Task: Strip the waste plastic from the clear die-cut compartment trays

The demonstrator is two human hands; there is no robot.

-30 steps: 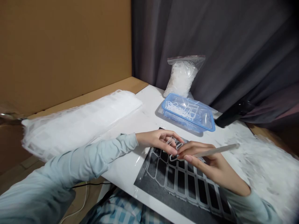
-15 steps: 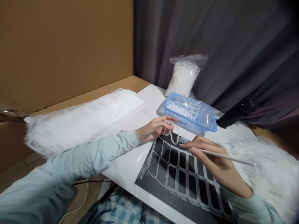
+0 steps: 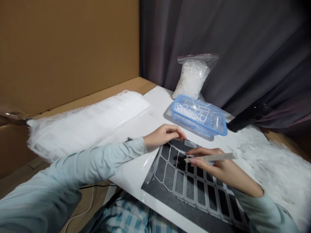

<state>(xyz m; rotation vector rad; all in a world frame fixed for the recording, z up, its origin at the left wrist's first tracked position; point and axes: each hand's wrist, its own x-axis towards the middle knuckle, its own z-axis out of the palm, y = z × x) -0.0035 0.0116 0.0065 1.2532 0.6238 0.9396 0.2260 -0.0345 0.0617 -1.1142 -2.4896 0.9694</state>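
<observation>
My left hand (image 3: 167,135) is closed, its fingers curled down at the far edge of a dark mat (image 3: 155,187). What they hold, if anything, is hidden. Just right of those fingertips lies a small white rectangular outline piece (image 3: 190,143). In my right hand (image 3: 218,165) a thin, flat, pale strip-like tool (image 3: 213,157) is pinched between thumb and fingers, its near tip over the mat. Beneath that hand, a translucent white sheet of joined rectangular frames (image 3: 186,174) rests on the mat.
A blue basket (image 3: 175,111) with white cut pieces and clear plastic stands behind my hands. Behind it is a filled zip bag (image 3: 191,77). A stack of white sheets (image 3: 92,123) lies left; a pile of translucent pieces (image 3: 279,174) lies right, near a black object (image 3: 250,116).
My left hand has turned palm down and lowered to the mat; the white loops it held no longer show. My right hand's tool has swung from a thin edge to its flat side.
</observation>
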